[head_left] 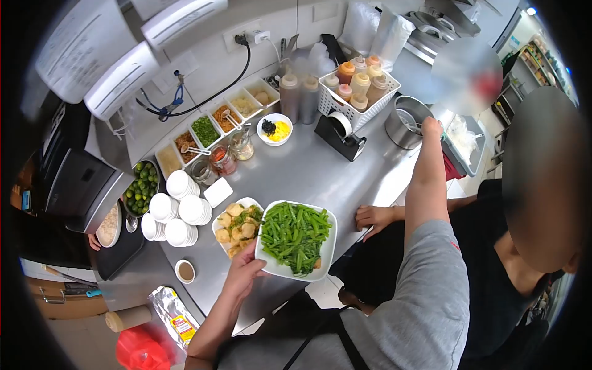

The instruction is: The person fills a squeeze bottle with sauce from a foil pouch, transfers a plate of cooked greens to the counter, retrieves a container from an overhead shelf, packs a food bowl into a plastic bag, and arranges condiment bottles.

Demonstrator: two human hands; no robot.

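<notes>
Over the edge of the surface [277, 179], the left hand [242, 271] grips the white dish [330, 240] by its rim; better to keep it level, thumb outside the greens [295, 234]. Whether the right hand [431, 127], at the metal pot [399, 132], grips something, I cannot tell. The greens look bright, glossy, cut short and heaped.

face of a person in black [472, 265] on the right totally blurred out, another round blur near the top right covering whatever's behind it, writing on the wall papers [83, 49] too faint to read, right hand's [431, 127] fingertips kinda lost at the metal pot [407, 122]
</notes>
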